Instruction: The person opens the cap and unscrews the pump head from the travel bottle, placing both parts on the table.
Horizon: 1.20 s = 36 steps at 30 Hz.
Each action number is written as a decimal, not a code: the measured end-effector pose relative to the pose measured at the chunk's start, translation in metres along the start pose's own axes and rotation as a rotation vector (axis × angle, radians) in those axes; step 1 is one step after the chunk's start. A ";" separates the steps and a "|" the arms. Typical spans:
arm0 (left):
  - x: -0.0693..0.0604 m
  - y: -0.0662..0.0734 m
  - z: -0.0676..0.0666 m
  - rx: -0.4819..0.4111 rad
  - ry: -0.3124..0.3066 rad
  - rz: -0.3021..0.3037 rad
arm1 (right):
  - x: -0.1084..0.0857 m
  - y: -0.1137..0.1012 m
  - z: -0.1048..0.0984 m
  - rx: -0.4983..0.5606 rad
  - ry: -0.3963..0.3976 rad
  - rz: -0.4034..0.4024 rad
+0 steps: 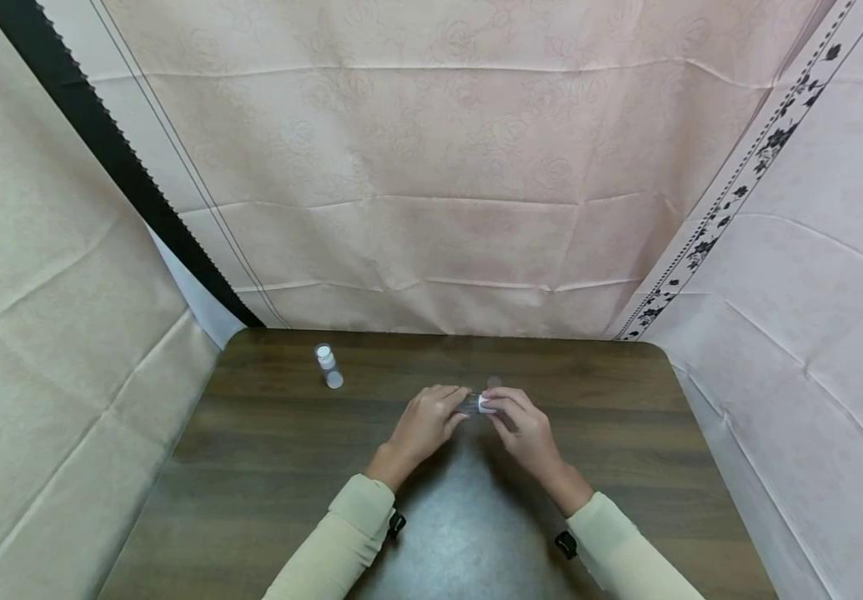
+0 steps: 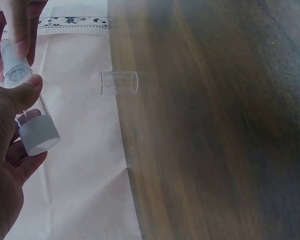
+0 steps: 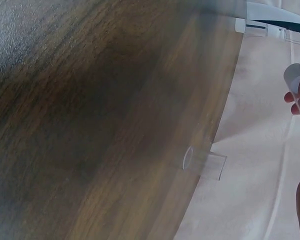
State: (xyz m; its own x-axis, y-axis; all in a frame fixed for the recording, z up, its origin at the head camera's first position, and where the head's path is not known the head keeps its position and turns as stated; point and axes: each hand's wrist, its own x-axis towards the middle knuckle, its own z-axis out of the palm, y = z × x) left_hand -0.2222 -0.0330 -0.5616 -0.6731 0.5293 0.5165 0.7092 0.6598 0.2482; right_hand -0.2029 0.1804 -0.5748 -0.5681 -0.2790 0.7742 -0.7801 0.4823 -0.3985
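A small clear bottle (image 1: 470,405) with a white-grey base (image 2: 39,135) is held up over the table by both hands. My left hand (image 1: 425,423) grips its clear body and base between thumb and fingers. At the other end, my right hand (image 1: 527,433) pinches the white top piece (image 2: 15,60). Whether that piece is seated on the body or apart from it, I cannot tell. A clear open-ended cap (image 2: 119,83) stands on the table just beyond the hands. In the right wrist view only part of the bottle shows at the edge.
A second bottle (image 1: 328,367) with white ends stands toward the back left of the wooden table (image 1: 266,500). Pale cloth (image 1: 431,150) hangs along the back edge, and more cloth (image 1: 791,317) flanks the right side.
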 end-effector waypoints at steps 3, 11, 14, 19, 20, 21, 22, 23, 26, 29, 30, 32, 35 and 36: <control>0.000 0.000 -0.001 0.002 0.002 0.008 | 0.000 0.000 0.002 0.014 0.019 -0.020; 0.001 0.000 0.000 0.022 0.015 0.008 | -0.001 -0.004 0.005 0.041 0.038 -0.028; 0.001 0.001 0.000 0.039 0.028 0.013 | 0.000 -0.005 0.005 0.047 0.044 -0.030; 0.002 0.001 -0.001 0.082 0.042 0.019 | 0.002 -0.007 0.002 0.057 0.065 -0.017; 0.002 0.001 -0.001 0.091 0.042 0.019 | 0.003 -0.007 0.001 0.056 0.067 -0.008; 0.002 0.001 -0.002 0.099 0.041 0.020 | 0.004 -0.007 0.000 0.054 0.068 0.004; 0.002 0.001 -0.002 0.108 0.039 0.020 | 0.004 -0.008 -0.002 0.051 0.067 0.022; 0.002 0.001 -0.002 0.119 0.038 0.020 | 0.004 -0.008 -0.003 0.050 0.064 0.045; 0.001 0.002 -0.003 0.152 0.042 0.024 | 0.004 -0.009 -0.008 0.063 0.047 0.152; 0.000 0.002 -0.003 0.178 0.054 0.031 | 0.005 -0.011 -0.014 0.121 0.025 0.309; 0.000 0.002 -0.003 0.183 0.055 0.033 | 0.006 -0.012 -0.016 0.142 0.020 0.362; 0.000 0.002 -0.003 0.188 0.056 0.038 | 0.007 -0.013 -0.019 0.205 0.017 0.456; 0.000 0.002 -0.003 0.194 0.060 0.050 | 0.008 -0.016 -0.022 0.280 0.007 0.554; 0.000 0.002 -0.003 0.196 0.061 0.054 | 0.008 -0.016 -0.022 0.302 0.003 0.579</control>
State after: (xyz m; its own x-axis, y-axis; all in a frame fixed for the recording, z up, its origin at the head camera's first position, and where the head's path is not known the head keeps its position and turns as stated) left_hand -0.2202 -0.0337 -0.5585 -0.6173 0.5371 0.5749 0.6855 0.7257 0.0581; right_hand -0.1893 0.1889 -0.5511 -0.9182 -0.0414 0.3940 -0.3876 0.2993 -0.8719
